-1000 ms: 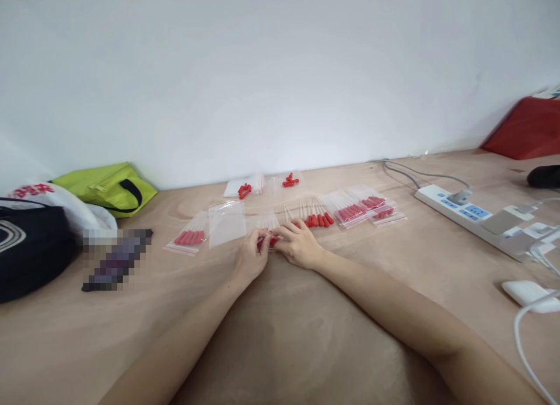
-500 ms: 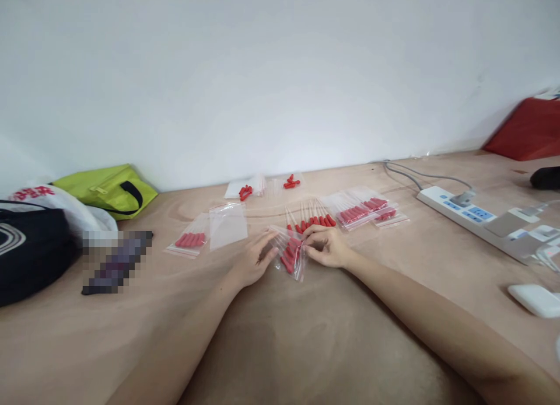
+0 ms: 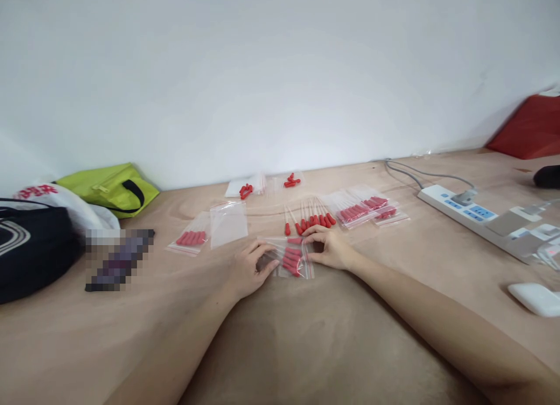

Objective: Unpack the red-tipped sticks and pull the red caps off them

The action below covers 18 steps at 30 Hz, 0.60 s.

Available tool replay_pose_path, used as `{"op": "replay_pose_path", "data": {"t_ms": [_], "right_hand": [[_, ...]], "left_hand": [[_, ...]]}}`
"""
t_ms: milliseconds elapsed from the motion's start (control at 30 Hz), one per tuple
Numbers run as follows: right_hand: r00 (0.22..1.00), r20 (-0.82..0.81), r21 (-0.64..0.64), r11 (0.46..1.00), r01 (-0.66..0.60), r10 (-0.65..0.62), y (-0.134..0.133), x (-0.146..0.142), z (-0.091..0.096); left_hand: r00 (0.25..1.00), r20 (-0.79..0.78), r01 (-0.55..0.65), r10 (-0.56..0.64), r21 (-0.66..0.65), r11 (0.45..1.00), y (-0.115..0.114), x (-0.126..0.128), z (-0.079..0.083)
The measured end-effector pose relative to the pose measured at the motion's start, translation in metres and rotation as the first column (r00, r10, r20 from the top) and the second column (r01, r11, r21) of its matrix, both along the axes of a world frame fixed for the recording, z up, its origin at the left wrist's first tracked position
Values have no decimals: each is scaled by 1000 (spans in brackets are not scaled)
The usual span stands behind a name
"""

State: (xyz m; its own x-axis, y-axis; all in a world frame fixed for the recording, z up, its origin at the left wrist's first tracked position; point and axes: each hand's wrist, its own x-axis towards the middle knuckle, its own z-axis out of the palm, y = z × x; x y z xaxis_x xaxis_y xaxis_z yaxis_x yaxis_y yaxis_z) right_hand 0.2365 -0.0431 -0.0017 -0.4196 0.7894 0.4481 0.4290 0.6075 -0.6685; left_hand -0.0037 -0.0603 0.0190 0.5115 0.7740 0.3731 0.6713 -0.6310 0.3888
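A clear zip bag (image 3: 308,267) with several red-bulbed droppers in it lies across the table between my hands, its zip end to the right. My left hand (image 3: 252,269) has thumb and fingers closed about the bag's left end. At the bag's right, zip end, my right hand (image 3: 330,248) pinches the upper edge; part of its grip is hidden by the fingers. Just beyond lie loose droppers (image 3: 315,220) in a row, thin shafts pointing to the wall and red bulbs toward me.
Filled zip bags (image 3: 361,209) lie to the right, another filled bag (image 3: 191,238) to the left beside a flat empty bag (image 3: 228,225). Red bulbs (image 3: 246,190) rest near the wall. A power strip (image 3: 455,205) with plugs and cables stands right; a black bag (image 3: 37,253) sits left.
The bag of droppers has turned from a slant to lie nearly crosswise, its zip end swinging to the right. My left hand has shifted slightly left and down.
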Motion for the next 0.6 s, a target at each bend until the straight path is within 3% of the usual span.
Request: {"op": "replay_pose_path", "data": {"t_ms": [133,233,433,600], "right_hand": [[997,47,-61,996,-62,65,0,2,3],[992,84,-36,995,-91,94,-1,2,4],[988,152,68,997,-20,10,-3,0,8],[986,137,-24,996,-91,94,-8,-6,15]], "left_hand": [[999,-30,-43,43,-8,999,-1,0,3],[998,-49,-46,45,-21,999,-1,-2,6],[997,-33,67,-68,-36,997,2,-4,5],[998,-22,64,-65,-26,998,3,-2,2]]}}
